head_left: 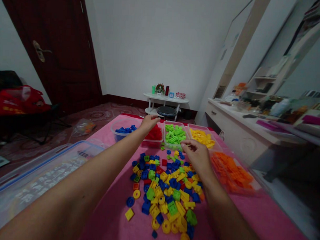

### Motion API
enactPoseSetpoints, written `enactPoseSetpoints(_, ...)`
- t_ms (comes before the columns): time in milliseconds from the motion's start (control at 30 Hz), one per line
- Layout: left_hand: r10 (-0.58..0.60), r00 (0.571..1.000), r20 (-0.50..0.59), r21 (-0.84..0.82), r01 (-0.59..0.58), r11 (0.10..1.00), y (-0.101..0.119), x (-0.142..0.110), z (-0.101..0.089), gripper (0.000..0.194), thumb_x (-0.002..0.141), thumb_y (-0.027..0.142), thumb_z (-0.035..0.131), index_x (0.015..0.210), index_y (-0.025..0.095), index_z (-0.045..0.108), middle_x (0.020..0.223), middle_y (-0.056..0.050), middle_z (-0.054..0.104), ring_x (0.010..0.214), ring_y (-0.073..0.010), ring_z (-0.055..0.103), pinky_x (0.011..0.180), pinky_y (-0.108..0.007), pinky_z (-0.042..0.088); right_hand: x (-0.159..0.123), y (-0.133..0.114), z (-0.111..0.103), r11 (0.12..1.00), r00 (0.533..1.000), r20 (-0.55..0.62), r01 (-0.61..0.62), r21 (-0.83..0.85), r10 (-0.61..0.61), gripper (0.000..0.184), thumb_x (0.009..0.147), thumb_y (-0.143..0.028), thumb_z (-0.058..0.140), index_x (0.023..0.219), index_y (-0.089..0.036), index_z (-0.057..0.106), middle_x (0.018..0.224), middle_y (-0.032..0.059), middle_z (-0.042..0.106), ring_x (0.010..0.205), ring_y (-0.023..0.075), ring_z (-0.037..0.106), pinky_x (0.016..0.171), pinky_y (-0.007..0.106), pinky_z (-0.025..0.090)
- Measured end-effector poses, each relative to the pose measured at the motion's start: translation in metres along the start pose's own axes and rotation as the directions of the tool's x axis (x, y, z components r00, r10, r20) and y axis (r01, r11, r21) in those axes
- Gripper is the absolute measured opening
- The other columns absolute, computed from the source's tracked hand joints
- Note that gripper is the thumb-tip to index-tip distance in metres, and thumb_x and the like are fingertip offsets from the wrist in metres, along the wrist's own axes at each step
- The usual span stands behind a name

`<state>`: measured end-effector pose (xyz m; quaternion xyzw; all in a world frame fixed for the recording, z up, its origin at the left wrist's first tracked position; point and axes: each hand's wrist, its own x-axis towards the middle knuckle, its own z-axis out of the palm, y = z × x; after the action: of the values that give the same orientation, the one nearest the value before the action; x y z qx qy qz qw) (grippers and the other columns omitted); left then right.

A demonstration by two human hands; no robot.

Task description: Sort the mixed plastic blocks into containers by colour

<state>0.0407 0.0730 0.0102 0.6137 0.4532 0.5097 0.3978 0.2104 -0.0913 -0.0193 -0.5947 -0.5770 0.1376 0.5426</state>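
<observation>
My left hand [149,122] is above the far side of the clear box of red bricks [154,133]. Its fingers point right and are drawn together at the tips; anything between them is too small to make out. My right hand [197,152] is at the near right corner of the box of light-green bricks [175,134]. Its thumb and forefinger are pinched together, and whatever they hold is unclear. Below both hands, a loose pile of mixed toy building bricks [170,183] in yellow, blue, green and red spreads over the pink cloth [112,209].
A round tub of blue bricks [125,129] is left of the red box. Boxes of yellow bricks [201,137] and orange bricks [231,173] are on the right. A large blue-rimmed container [55,172] lies left, under my left forearm. Beyond stands a small white table [166,97].
</observation>
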Motion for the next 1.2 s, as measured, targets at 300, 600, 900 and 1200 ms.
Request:
enactPoseSetpoints(300, 0.030, 0.910, 0.413, 0.750, -0.358, 0.556, 0.020, -0.086, -0.017, 0.027, 0.074, 0.016, 0.056, 0.092, 0.024, 0.074, 0.093, -0.006, 0.073, 0.090, -0.0223, 0.066, 0.079, -0.030, 0.049, -0.009, 0.024, 0.020, 0.956, 0.968, 0.246, 0.121, -0.268, -0.053, 0.022, 0.075, -0.021, 0.055, 0.088, -0.020, 0.073, 0.088, 0.0041, 0.071, 0.077, 0.0175, 0.063, 0.071, 0.029, 0.047)
enactPoseSetpoints(600, -0.150, 0.885, 0.440, 0.765, -0.281, 0.580, -0.009, -0.107, -0.029, 0.033, 0.062, 0.008, 0.066, 0.088, 0.025, 0.075, 0.098, -0.012, 0.072, 0.097, -0.0304, 0.064, 0.084, -0.037, 0.047, -0.029, 0.015, 0.034, 0.853, 0.817, 0.567, 0.364, -0.373, -0.101, 0.050, 0.074, -0.015, 0.059, 0.122, -0.026, 0.062, 0.112, 0.0058, 0.067, 0.105, 0.0224, 0.057, 0.091, 0.032, 0.040)
enactPoseSetpoints(900, -0.146, 0.945, 0.292, 0.678, -0.097, 0.729, -0.014, -0.109, -0.038, 0.022, 0.049, 0.004, 0.071, 0.058, 0.024, 0.070, 0.073, -0.008, 0.070, 0.088, -0.0299, 0.063, 0.084, -0.037, 0.043, -0.030, 0.009, 0.033, 0.810, 0.778, 0.612, 0.446, -0.380, -0.141, 0.038, 0.075, -0.009, 0.055, 0.107, -0.025, 0.069, 0.100, 0.0045, 0.069, 0.100, 0.0205, 0.056, 0.090, 0.030, 0.037)
enactPoseSetpoints(1200, -0.174, 0.918, 0.357, 0.770, -0.184, 0.612, -0.009, -0.111, -0.039, 0.017, 0.049, 0.011, 0.074, 0.059, 0.025, 0.072, 0.070, -0.008, 0.068, 0.081, -0.0300, 0.064, 0.075, -0.036, 0.046, -0.028, 0.008, 0.032, 0.804, 0.772, 0.628, 0.435, -0.406, -0.100, 0.030, 0.072, -0.011, 0.055, 0.095, -0.022, 0.070, 0.094, 0.0040, 0.071, 0.092, 0.0190, 0.062, 0.084, 0.028, 0.040)
